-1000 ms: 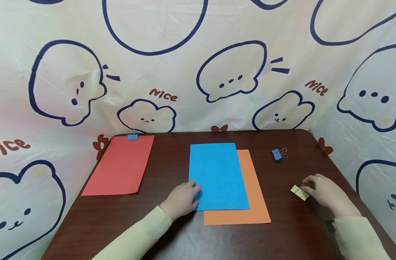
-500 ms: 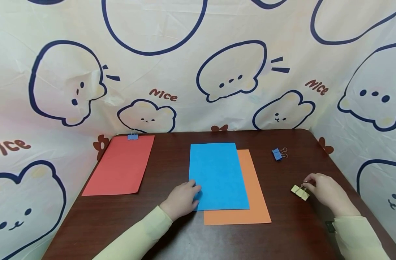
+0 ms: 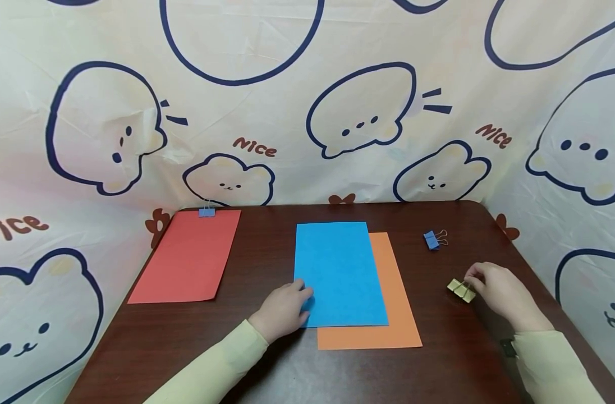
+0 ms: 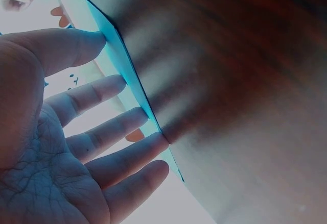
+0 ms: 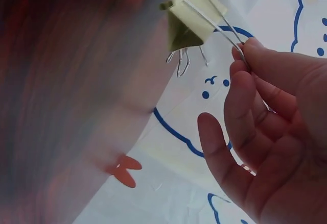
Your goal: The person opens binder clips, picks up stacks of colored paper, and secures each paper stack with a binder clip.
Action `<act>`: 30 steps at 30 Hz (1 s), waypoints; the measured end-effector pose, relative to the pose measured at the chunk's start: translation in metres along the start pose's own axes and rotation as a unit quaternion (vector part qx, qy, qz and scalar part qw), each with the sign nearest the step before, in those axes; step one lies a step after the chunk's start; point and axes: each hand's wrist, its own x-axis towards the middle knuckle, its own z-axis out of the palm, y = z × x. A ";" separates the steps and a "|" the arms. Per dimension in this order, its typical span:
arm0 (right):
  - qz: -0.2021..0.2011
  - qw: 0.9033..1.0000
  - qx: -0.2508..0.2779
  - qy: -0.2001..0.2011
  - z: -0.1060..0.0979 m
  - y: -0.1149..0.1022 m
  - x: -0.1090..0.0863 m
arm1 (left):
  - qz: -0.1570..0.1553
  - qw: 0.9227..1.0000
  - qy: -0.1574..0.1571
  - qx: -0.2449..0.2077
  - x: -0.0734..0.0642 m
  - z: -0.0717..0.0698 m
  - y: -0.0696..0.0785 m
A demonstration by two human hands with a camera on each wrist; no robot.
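My right hand [image 3: 506,294] pinches a yellow binder clip [image 3: 461,290] by its wire handles, between thumb and index finger. In the right wrist view the clip [image 5: 196,22] hangs out ahead of the fingertips, its jaws together. My left hand [image 3: 281,310] rests on the lower left edge of a blue sheet [image 3: 340,269]. Extended fingers and thumb touch the sheet in the left wrist view. Beneath the blue sheet lies an orange sheet [image 3: 368,338], showing along the right and bottom.
At the table's left is a red sheet [image 3: 186,258] with a blue binder clip [image 3: 206,212] on its far edge. A second blue binder clip [image 3: 431,240] lies loose beyond my right hand. A printed cloth [image 3: 287,112] surrounds the back and sides of the table.
My right hand has lifted the yellow binder clip slightly and shifted it a little left and away from me. My left hand and the sheets have stayed put.
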 end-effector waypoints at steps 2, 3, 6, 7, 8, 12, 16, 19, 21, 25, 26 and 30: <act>-0.003 1.000 -0.001 0.005 0.000 -0.003 0.002 | 0.001 1.000 0.001 0.001 0.000 0.000 0.000; -0.004 1.000 -0.002 0.007 0.000 -0.005 0.002 | 0.001 1.000 0.001 0.002 0.000 0.000 0.000; -0.008 1.000 -0.004 0.010 0.002 -0.010 0.005 | 0.003 1.000 0.002 0.003 0.000 0.001 -0.001; -0.009 1.000 -0.005 0.011 0.003 -0.012 0.005 | 0.003 1.000 0.002 0.003 0.000 0.001 -0.001; -0.012 1.000 -0.005 0.011 0.003 -0.014 0.006 | 0.004 1.000 0.003 0.003 0.000 0.001 -0.001; -0.027 0.999 -0.012 0.013 0.006 -0.022 0.009 | 0.006 1.000 0.004 0.002 0.000 0.002 -0.001; -0.043 0.999 -0.021 0.018 0.009 -0.030 0.013 | 0.004 1.000 0.004 0.003 0.000 0.002 -0.001; -0.052 0.998 -0.028 0.023 0.012 -0.034 0.016 | 0.003 1.000 0.004 0.004 0.000 0.001 -0.001; -0.057 0.998 -0.032 0.023 0.014 -0.036 0.018 | 0.003 1.000 0.004 0.004 0.000 0.001 -0.001; -0.065 0.997 -0.038 0.023 0.018 -0.039 0.020 | 0.005 1.000 0.006 0.002 0.000 0.002 -0.001; -0.066 0.997 -0.041 0.024 0.019 -0.039 0.021 | 0.005 1.000 0.006 0.002 0.000 0.002 -0.001; -0.068 0.996 -0.044 0.025 0.020 -0.041 0.023 | 0.005 1.000 0.006 0.001 0.000 0.002 -0.002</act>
